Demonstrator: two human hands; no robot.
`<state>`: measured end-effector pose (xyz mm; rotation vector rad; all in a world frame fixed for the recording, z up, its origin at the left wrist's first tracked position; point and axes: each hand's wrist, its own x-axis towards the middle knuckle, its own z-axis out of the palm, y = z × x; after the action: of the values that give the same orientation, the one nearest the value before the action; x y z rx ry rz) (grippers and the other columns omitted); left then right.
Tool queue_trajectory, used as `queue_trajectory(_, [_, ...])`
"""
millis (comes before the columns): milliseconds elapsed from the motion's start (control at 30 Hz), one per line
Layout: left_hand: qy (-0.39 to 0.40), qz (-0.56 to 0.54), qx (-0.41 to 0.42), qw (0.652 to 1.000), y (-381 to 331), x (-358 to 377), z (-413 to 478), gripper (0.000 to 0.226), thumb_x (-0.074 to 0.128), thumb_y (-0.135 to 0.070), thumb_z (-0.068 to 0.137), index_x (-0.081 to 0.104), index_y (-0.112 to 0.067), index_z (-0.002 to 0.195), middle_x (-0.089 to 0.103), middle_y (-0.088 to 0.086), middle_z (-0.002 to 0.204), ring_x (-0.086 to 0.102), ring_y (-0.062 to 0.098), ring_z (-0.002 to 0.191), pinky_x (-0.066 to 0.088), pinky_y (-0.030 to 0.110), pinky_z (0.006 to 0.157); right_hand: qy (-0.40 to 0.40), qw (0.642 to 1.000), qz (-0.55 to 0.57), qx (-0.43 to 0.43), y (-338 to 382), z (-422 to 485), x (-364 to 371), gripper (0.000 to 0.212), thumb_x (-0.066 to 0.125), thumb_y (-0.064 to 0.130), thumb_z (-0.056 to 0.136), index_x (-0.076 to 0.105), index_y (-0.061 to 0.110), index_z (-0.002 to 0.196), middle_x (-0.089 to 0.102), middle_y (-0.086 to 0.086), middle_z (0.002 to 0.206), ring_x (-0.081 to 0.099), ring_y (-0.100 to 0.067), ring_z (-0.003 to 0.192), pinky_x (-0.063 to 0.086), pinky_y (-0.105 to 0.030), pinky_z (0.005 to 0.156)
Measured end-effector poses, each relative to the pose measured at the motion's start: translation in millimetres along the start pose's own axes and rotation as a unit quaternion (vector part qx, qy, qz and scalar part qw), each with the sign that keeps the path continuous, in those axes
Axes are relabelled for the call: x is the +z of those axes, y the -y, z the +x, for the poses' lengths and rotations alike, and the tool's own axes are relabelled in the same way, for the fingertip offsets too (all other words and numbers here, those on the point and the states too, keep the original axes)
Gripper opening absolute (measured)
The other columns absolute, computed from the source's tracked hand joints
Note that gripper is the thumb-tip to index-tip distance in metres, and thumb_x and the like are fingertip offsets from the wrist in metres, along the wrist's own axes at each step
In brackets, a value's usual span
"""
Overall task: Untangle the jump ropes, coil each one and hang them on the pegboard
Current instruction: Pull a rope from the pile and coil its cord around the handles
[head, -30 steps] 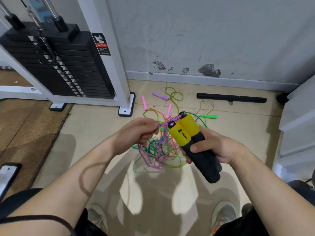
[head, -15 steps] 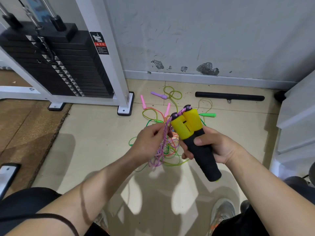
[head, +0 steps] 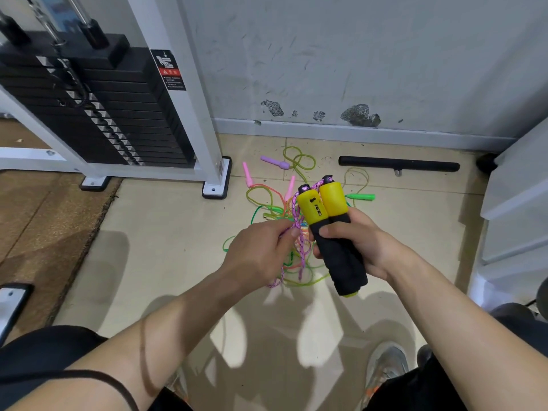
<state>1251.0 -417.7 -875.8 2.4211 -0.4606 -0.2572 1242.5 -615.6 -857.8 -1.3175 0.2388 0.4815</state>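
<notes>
Person's standing on the floor (head: 166, 232) just right of the weight machine (head: 98, 114), both hands up in front of the cam. Right hand (head: 358, 244) has its grip wrapped tight round two yellow-and-black handles (head: 332, 203), held side by side. The black foam ends point down toward the person, the yellow ends tilt up & away, roughly level w/ the machine's foot plate (head: 216, 188). Thumb lies across the black foam.

A pink-purple braided rope (head: 297, 213) comes out of the black caps on the yellow ends and drops on the side nearer the machine, straight into the left hand (head: 258, 256). Left grip is pinching that rope, thumb & fingertips pressed together on it, w/ a few strands hanging out below the hand. Can't tell how many loops are in there tbh.

The other jump ropes are on the floor right of the machine's foot: a tangle (head: 268, 207) of thin green, orange & yellowish cords, partly hidden behind the hands. Sticking out of it:
- a pink handle (head: 247, 175), closest to the machine's foot
- a purple handle (head: 274, 162), a bit further from the machine, toward the wall (head: 355, 54)
- another pink handle (head: 290, 188), just beside the yellow ends
- a green handle (head: 361, 197), on the far side of the hands from the machine

A black bar (head: 398, 164) lies along the wall base, well apart from the machine. Brown mat (head: 38, 218) is in front of the machine.
</notes>
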Motion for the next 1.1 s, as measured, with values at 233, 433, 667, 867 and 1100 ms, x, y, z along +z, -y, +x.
queue_trajectory(233, [0.069, -0.345, -0.150, 0.924, 18.9, -15.5, 11.9, 0.021, 0.059, 0.000, 0.094, 0.064, -0.002, 0.114, 0.071, 0.003, 0.079, 0.065, 0.015, 0.064, 0.056, 0.037, 0.072, 0.138, 0.987, -0.048, 0.062, -1.6, -3.5, -13.9, 0.049, 0.078, 0.014, 0.058, 0.060, 0.001, 0.102, 0.064, -0.022, 0.085, 0.063, -0.039, 0.074, 0.052, -0.051, 0.077])
queue_trajectory(433, [0.304, -0.374, -0.024, 0.876, 27.1, -40.4, 12.0, 0.045, 0.072, 0.003, 0.082, 0.061, -0.011, 0.124, 0.065, 0.026, 0.123, 0.062, 0.030, 0.109, 0.048, 0.045, 0.100, 0.252, 0.954, -0.138, 0.082, -1.8, -6.9, -17.1, 0.025, 0.075, 0.016, 0.063, 0.071, 0.012, 0.087, 0.066, -0.019, 0.081, 0.065, -0.034, 0.068, 0.043, -0.067, 0.080])
queue_trajectory(667, [0.283, -0.046, 0.050, 0.957, 19.1, -38.9, 6.8, 0.022, 0.079, -0.036, 0.084, 0.061, -0.028, 0.075, 0.048, -0.013, 0.057, 0.041, 0.005, 0.056, 0.032, 0.025, 0.056, 0.227, 0.874, -0.423, 0.073, -4.6, -4.8, -18.8, 0.024, 0.079, 0.015, 0.073, 0.061, 0.024, 0.086, 0.070, 0.002, 0.083, 0.069, -0.017, 0.079, 0.057, -0.040, 0.077])
queue_trajectory(867, [0.245, 0.031, 0.084, 0.965, 5.3, -25.3, 2.2, 0.023, 0.069, -0.044, 0.091, 0.061, -0.028, 0.076, 0.053, -0.007, 0.063, 0.047, 0.006, 0.061, 0.033, 0.032, 0.059, 0.254, 0.879, -0.389, 0.104, 1.7, -10.1, -6.2, 0.038, 0.080, 0.001, 0.079, 0.062, 0.015, 0.110, 0.070, 0.012, 0.074, 0.066, -0.004, 0.062, 0.050, -0.018, 0.059])
queue_trajectory(1100, [0.253, -0.005, 0.062, 0.966, 8.8, -23.6, 1.4, 0.031, 0.071, -0.042, 0.090, 0.053, -0.035, 0.065, 0.054, -0.012, 0.058, 0.048, 0.007, 0.057, 0.033, 0.025, 0.054, 0.191, 0.935, -0.300, -0.011, -9.9, 0.8, 4.5, 0.035, 0.074, 0.019, 0.083, 0.069, 0.017, 0.118, 0.073, -0.009, 0.106, 0.067, -0.025, 0.105, 0.050, -0.030, 0.088])
